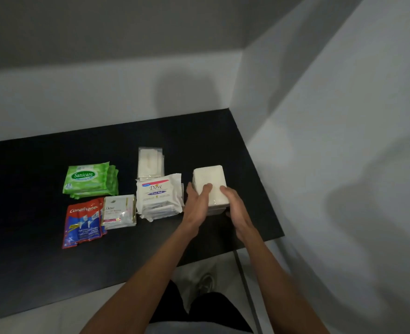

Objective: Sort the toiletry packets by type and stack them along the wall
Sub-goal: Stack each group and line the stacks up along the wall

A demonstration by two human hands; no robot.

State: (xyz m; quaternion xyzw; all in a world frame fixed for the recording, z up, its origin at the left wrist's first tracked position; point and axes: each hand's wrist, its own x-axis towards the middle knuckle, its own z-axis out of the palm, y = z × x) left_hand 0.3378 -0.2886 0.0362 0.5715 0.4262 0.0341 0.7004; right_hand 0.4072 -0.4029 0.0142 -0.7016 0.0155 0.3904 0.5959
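Observation:
A stack of plain white packets [210,180] stands near the right end of the black table [42,261]. My left hand [197,204] holds its left side with the thumb on top. My right hand [236,208] holds its right side, fingers curled over the top packet. To the left lie sorted piles: white Dove packets [159,196], clear sachets [149,162] behind them, green Sanicare wipes [90,180], small Dove sachets [119,212] and red Colgate sachets [84,221].
A white wall [102,97] runs behind the table and another wall [343,141] closes the right side. The table's front edge lies near my legs, with pale floor and a shoe [206,283] below.

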